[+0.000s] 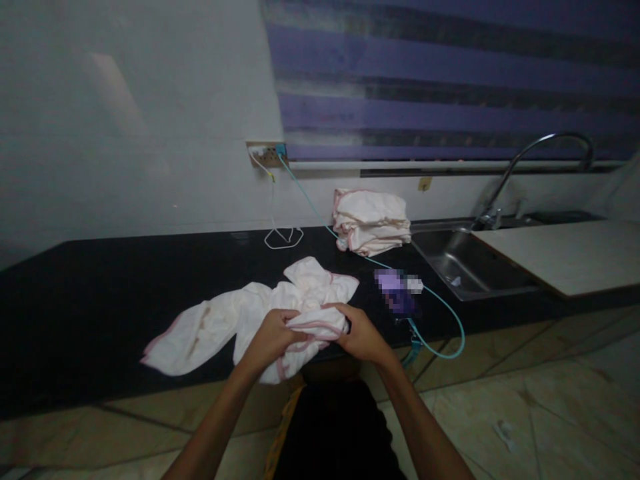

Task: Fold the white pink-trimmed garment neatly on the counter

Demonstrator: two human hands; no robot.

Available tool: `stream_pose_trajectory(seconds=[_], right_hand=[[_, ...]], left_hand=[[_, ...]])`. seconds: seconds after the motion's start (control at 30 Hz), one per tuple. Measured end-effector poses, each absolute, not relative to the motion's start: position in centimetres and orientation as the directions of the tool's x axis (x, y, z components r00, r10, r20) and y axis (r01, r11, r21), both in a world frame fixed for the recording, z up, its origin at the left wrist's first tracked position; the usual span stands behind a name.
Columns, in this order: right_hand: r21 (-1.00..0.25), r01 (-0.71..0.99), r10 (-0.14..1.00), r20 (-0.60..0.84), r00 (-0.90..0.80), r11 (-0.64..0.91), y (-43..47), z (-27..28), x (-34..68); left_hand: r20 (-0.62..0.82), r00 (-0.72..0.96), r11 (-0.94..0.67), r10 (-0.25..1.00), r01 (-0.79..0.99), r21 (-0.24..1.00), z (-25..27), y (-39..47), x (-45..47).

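Note:
A white cloth with pink edging lies crumpled along the front of the black counter, its left end bearing a brownish streak. Gathered folds of it are gripped by my left hand, fingers bent around the fabric. On the other side of the same bunch, my right hand pinches the cloth between thumb and fingers. Part of the fabric hangs at the counter's front edge below my left hand. Whether this is one cloth or two overlapping ones I cannot tell.
Behind stands a stack of folded white cloths. A blurred purple phone-like object lies to the right, with a teal cable looping past it. Further right are a steel sink, a tap and a pale board. A socket holds plugs.

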State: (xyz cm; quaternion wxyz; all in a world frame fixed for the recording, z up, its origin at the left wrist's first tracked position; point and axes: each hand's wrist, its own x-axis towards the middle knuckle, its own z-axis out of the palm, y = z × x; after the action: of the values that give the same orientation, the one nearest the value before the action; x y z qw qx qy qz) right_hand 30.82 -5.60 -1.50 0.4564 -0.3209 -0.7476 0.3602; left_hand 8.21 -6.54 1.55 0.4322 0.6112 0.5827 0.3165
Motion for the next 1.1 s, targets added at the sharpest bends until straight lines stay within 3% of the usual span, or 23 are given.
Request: stream_pose_trajectory(seconds=[0.23,0.9,1.1], right_hand=[[-0.867,0.218,0.883,0.39,-0.26,0.447,-6.1,-1.6,30.6],[-0.941,0.169,0.951,0.268,-0.153,0.292,-5.7,-1.9,30.7],[-0.901,0.29,0.945,0.286,-0.159,0.322,-5.7,-3.0,30.3]], left_hand=[[-0.102,0.179,0.024,0.979,0.393,0.919,1.9,-6.3,7.8],[-0.124,0.158,0.061,0.98,0.351,0.934,2.1,-6.7,7.9],[-0.09,0.173,0.016,0.981,0.392,0.92,1.3,-6.5,7.7]])
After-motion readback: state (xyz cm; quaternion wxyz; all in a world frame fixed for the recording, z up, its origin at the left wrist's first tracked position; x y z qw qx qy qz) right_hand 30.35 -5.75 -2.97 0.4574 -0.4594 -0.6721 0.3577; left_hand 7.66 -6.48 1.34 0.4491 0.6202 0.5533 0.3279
